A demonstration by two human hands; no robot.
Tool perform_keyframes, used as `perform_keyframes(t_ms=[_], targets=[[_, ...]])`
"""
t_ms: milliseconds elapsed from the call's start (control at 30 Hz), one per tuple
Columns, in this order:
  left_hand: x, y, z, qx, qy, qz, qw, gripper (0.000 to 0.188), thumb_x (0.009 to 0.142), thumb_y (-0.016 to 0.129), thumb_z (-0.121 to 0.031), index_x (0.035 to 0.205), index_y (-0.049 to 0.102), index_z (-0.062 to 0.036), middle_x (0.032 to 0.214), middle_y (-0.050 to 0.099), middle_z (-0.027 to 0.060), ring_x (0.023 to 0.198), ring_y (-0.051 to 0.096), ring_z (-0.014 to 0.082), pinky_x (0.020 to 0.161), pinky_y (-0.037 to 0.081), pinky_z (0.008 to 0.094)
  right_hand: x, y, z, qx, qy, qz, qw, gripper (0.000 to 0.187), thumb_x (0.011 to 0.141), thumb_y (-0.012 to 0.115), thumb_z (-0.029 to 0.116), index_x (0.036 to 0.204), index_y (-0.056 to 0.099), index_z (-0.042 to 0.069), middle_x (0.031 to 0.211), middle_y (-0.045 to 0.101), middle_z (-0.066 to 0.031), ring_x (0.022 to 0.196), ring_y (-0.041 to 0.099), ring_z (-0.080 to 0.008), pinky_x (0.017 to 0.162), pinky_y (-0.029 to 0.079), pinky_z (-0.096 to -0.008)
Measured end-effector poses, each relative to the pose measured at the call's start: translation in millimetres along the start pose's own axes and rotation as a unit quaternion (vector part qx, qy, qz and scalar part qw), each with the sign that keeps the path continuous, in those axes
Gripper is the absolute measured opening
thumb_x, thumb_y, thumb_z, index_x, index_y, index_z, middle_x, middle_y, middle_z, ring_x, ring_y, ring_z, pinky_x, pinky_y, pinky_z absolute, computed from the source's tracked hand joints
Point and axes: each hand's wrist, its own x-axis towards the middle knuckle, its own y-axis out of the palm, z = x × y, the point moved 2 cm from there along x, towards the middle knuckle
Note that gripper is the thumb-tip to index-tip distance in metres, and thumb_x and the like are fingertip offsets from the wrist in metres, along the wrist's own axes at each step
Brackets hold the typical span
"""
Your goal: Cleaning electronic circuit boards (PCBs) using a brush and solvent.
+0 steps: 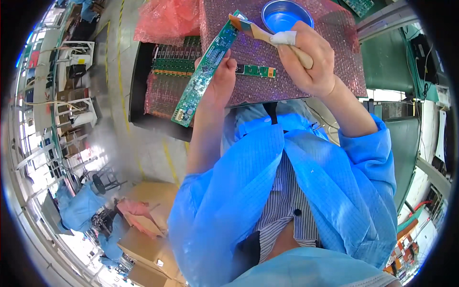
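L hand (222, 83): fingers curled, closed to the thickness of the workpiece; grips a long, narrow green printed circuit board (PCB) (203, 76) w/ small mounted components near mid-length. PCB pos.: raised in front of the person, tilted, upper end away and to the R, lower end near and to the L. A small pale rectangular connector (180, 115) sits at the lower end.

R hand (313, 60): closed in a fist-like grip round the handle of a flat brush w/ pale wooden handle and dark bristles (260, 34). Brush pos.: slanted, bristles at the PCB's upper end; bristle contact cannot be confirmed. A white wrap (284, 38) shows where fingers meet handle; can't tell if it is on finger or handle.

Work area: a pink translucent bubble-wrap sheet (330, 76) lies beneath both hands. A round, shiny metal bowl w/ blue-lit interior (287, 20) stands on it, just beyond the R hand; contents can't be identified. A second narrow green board (258, 71) lies approx. crosswise on the sheet, btwn the hands; its L end is hidden. L of the L hand: a row of green boards (174, 60), side by side, partly hidden by the raised PCB. Beyond the row: a crumpled pink plastic sheet (167, 21).
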Motion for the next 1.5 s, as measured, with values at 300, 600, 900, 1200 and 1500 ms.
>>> perform_keyframes(t_ms=[300, 600, 900, 1200, 1500], targets=[[1, 0, -2, -0.022, 0.008, -0.022, 0.999, 0.019, 0.084, 0.048, -0.024, 0.090, 0.063, -0.0135, 0.106, 0.057, 0.0082, 0.102, 0.049, 0.0216, 0.083, 0.033, 0.0333, -9, -13, 7, 0.040, 0.025, 0.086, 0.995, 0.018, 0.066, 0.054, -0.007, 0.084, 0.054, -0.007, 0.070, 0.053, -0.0123, 0.056, 0.049, -0.0217, 0.046, 0.038, -0.0292], [1, 3, -1, 0.017, -0.002, 0.030, 0.999, 0.017, 0.083, 0.049, -0.024, 0.090, 0.063, -0.0153, 0.107, 0.057, 0.0083, 0.103, 0.048, 0.0232, 0.084, 0.033, 0.0316, 10, -16, 8, 0.015, -0.036, 0.006, 0.999, 0.017, 0.068, 0.054, -0.006, 0.085, 0.054, -0.006, 0.072, 0.053, -0.0125, 0.056, 0.049, -0.0204, 0.048, 0.037, -0.0275], [0, -14, 0, 0.011, 0.016, 0.065, 0.998, 0.026, 0.079, 0.056, -0.031, 0.099, 0.061, -0.0149, 0.115, 0.053, 0.0068, 0.111, 0.042, 0.0241, 0.089, 0.029, 0.0319, 1, -26, 15, 0.082, 0.140, 0.092, 0.982, 0.016, 0.077, 0.049, 0.002, 0.090, 0.056, -0.004, 0.071, 0.052, -0.0075, 0.057, 0.045, -0.0104, 0.049, 0.035, -0.0235], [3, -11, -3, -0.020, -0.020, 0.061, 0.998, 0.034, 0.077, 0.056, -0.036, 0.101, 0.060, -0.0118, 0.111, 0.054, 0.0088, 0.106, 0.045, 0.0261, 0.086, 0.031, 0.0328, -10, -24, -6, 0.208, 0.323, -0.071, 0.921, 0.018, 0.080, 0.048, 0.010, 0.090, 0.059, 0.000, 0.081, 0.058, -0.0023, 0.070, 0.049, -0.0045, 0.062, 0.039, -0.0184], [4, -16, 2, -0.050, -0.053, 0.045, 0.996, 0.032, 0.079, 0.053, -0.034, 0.099, 0.059, -0.0097, 0.109, 0.055, 0.0088, 0.102, 0.047, 0.0259, 0.085, 0.033, 0.0335, 11, -10, 16, 0.217, 0.305, -0.072, 0.924, 0.017, 0.080, 0.051, 0.010, 0.089, 0.059, -0.001, 0.069, 0.054, 0.0007, 0.062, 0.047, -0.0038, 0.055, 0.038, -0.0182]])
